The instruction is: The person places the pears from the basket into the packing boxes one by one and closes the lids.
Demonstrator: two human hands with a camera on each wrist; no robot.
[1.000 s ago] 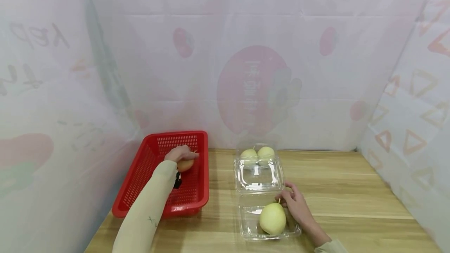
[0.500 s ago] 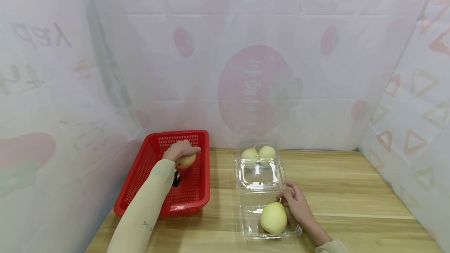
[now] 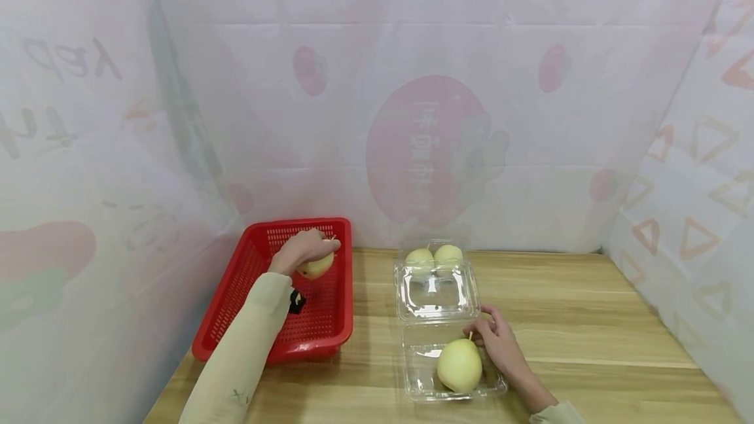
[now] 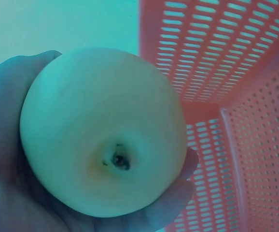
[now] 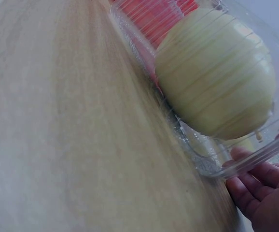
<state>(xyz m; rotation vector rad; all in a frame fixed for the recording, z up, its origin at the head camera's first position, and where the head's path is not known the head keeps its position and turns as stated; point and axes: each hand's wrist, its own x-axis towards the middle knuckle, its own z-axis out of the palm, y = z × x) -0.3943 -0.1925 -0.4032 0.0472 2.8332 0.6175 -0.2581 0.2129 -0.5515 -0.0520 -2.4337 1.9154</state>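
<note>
In the head view my left hand (image 3: 303, 249) grips a pale yellow pear (image 3: 317, 267) inside the red basket (image 3: 343, 306). The left wrist view shows that pear (image 4: 96, 111) from its blossom end, with thumb and fingers curled round its sides. My right hand (image 3: 501, 349) holds the right rim of a clear clamshell box (image 3: 415, 371), fingers bent at its edge. One pear (image 3: 459, 365), stem up, sits in the near half of this box. Through the box wall, the right wrist view shows the same pear (image 5: 216, 77) beside my fingers (image 5: 262, 176).
Behind the near half, the raised clear lid (image 3: 432, 293) stands by two more pears (image 3: 419, 259). A small black object (image 3: 296, 302) shows in the basket near my left wrist. The wooden table (image 3: 565, 319) is bounded by printed cloth walls (image 3: 436, 51).
My left hand has lifted slightly and moved a little toward the back right of the basket, carrying the pear. The right hand stays at the box rim.
</note>
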